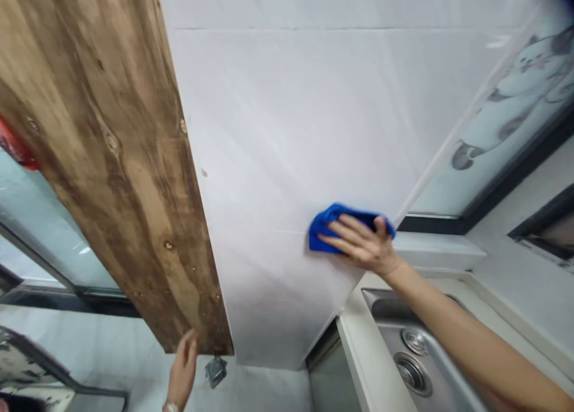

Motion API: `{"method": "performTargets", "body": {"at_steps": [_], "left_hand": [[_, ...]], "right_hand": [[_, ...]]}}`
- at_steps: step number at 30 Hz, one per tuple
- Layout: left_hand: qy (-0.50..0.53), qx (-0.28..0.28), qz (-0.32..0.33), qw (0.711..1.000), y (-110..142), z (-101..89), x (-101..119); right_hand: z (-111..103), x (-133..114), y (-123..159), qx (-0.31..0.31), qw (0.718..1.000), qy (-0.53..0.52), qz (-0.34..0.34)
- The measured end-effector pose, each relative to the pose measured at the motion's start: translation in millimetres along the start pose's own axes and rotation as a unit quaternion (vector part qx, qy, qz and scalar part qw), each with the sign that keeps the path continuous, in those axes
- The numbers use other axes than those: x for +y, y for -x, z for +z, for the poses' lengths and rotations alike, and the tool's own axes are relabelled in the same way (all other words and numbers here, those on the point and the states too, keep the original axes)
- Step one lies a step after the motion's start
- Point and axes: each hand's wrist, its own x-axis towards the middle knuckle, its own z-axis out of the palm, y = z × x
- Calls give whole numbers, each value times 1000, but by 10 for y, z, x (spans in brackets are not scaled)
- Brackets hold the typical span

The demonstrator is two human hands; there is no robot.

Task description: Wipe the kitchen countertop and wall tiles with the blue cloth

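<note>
My right hand (365,244) lies with spread fingers on a blue cloth (323,229), pressing it against the white tiled wall (278,131). The cloth is bunched under the palm and fingertips, and part of it shows above the hand. Low at the left, my left hand (183,364) hangs in front of the bottom of a brown wood-grain panel (147,179). It is slightly blurred, its fingers loosely extended, and I see nothing in it.
Below my right arm, a steel sink (390,310) is set into a pale countertop (354,346). A window with a cat picture (515,95) is at upper right. A small grey object (216,371) is on the floor by the panel. A red item (15,146) is at the left edge.
</note>
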Motion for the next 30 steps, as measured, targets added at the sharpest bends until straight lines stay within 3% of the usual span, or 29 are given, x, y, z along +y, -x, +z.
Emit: {"method": "performTargets", "body": {"at_steps": [2, 4, 7, 9, 12, 15, 17, 18, 19, 20, 23, 24, 27, 30], "left_hand": [[67, 57, 71, 994, -347, -140, 621], [83, 133, 170, 973, -642, -294, 1358], [101, 242, 310, 914, -930, -449, 2350], [112, 263, 391, 875, -1050, -442, 2785], [92, 244, 467, 845, -1181, -271, 3090], [66, 259, 476, 838, -1255, -48, 3159], [61, 293, 472, 829, -1276, 49, 3166], [61, 306, 471, 825, -1282, 75, 3167], [58, 313, 468, 825, -1286, 90, 3168], [52, 317, 463, 826, -1289, 96, 3169], [56, 321, 460, 826, -1292, 97, 3159], [61, 321, 466, 822, -1293, 100, 3153], [63, 320, 483, 813, -1315, 111, 3125], [46, 328, 501, 800, -1416, 89, 3082]], "right_hand": [[-300, 58, -257, 162, 981, 102, 6], [-498, 60, -446, 259, 953, 154, 16], [-491, 30, -499, 283, 941, 175, 53], [-288, 36, -377, 273, 944, 168, 73], [186, 97, -18, 272, 950, 142, 62], [714, 154, 480, 257, 958, 119, 50], [1052, 160, 851, 172, 981, 40, 80], [1213, 154, 1036, 98, 988, -42, 113], [1367, 142, 1212, 11, 975, -152, 159], [1516, 127, 1376, -79, 935, -274, 212], [1921, 71, 1735, -270, 735, -532, 324], [2040, 51, 1804, -303, 681, -575, 338], [2316, -11, 1882, -372, 560, -652, 351], [2454, -81, 1850, -409, 437, -701, 388]]}}
